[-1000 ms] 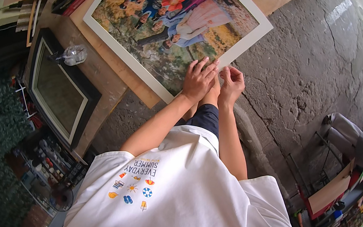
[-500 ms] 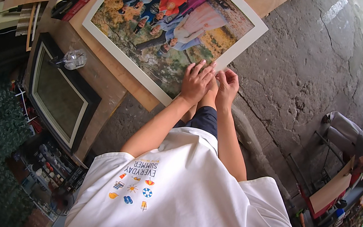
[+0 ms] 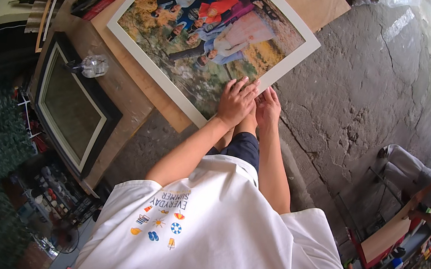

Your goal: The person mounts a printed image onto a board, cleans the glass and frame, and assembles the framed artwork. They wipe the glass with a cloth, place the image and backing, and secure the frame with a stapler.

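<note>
A large printed group photograph (image 3: 239, 49) with a white border (image 3: 164, 75) lies on a wooden board, its people upside down to me. My left hand (image 3: 237, 103) rests palm down over the near corner, fingers spread on the print and border; it is open. Just right of it, at the border's near right edge, my right hand (image 3: 268, 108) is turned partly palm up. Its fingers stretch up along that edge, and I see nothing held in them. The left hand hides the corner itself.
A dark picture frame (image 3: 72, 107) and a clear plastic bottle (image 3: 94, 66) are on the wooden table (image 3: 128, 113) at left. Beyond them are a red-and-black item (image 3: 97, 1) and wood strips. Cracked concrete floor (image 3: 339, 91) spreads right, where another person (image 3: 416, 173) works at a board.
My right hand has gone from fingers pinched near the edge to fingers stretched along it. The left hand stays on the corner. The whole view has shifted slightly.
</note>
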{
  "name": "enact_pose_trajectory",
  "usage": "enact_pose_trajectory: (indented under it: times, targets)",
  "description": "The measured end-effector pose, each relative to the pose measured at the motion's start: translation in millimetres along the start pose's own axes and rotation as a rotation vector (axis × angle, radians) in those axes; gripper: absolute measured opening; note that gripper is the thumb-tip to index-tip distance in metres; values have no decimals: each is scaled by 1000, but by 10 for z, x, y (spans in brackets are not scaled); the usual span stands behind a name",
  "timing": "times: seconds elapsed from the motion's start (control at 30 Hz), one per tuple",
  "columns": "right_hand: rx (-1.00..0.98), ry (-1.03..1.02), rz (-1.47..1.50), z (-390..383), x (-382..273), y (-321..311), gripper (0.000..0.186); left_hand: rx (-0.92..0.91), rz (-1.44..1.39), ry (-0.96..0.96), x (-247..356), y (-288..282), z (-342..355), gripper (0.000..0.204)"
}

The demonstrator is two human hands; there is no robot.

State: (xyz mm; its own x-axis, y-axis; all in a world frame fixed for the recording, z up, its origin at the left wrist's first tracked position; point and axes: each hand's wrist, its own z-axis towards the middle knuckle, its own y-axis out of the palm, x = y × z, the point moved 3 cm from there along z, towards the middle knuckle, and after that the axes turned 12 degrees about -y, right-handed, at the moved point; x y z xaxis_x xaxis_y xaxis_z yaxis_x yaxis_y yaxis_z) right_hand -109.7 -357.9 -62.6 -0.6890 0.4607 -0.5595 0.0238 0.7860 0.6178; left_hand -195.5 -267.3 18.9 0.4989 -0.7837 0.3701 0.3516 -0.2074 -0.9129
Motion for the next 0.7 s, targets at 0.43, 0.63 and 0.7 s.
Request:
enact_pose_trajectory:
  times: [0.43, 0.63, 0.7]
  targets:
    - [-77, -159, -627, 83, -163, 172, 25, 6, 0, -6, 2, -2, -38, 31]
    - [-306, 117, -612, -26, -350, 239, 36, -107, -71, -36, 16, -137, -100, 44]
    - [-407, 279, -484, -139, -317, 305, 38, -45, -161, -107, -42, -384, -281, 44]
